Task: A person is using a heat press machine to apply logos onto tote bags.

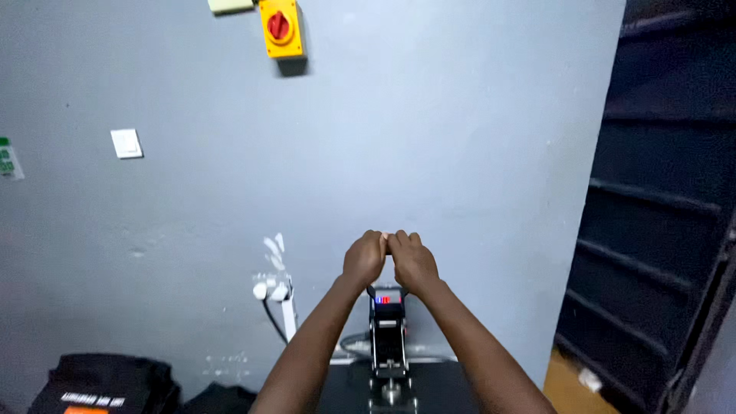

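Hands: left hand (364, 258) & right hand (415, 261) gripping press handle (389, 234).

Below the fingers (381, 244) stands a black press (389, 337) with a red-and-blue display (382, 300); above them, a yellow switch box (281, 28) with a red knob (279, 26) on the grey wall (429, 130).

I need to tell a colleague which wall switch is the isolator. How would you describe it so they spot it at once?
Start at the grey wall ahead and look to its top edge, left of centre. The isolator is a yellow box with a red rotary knob; the white switch plate lower left is flat and plain.
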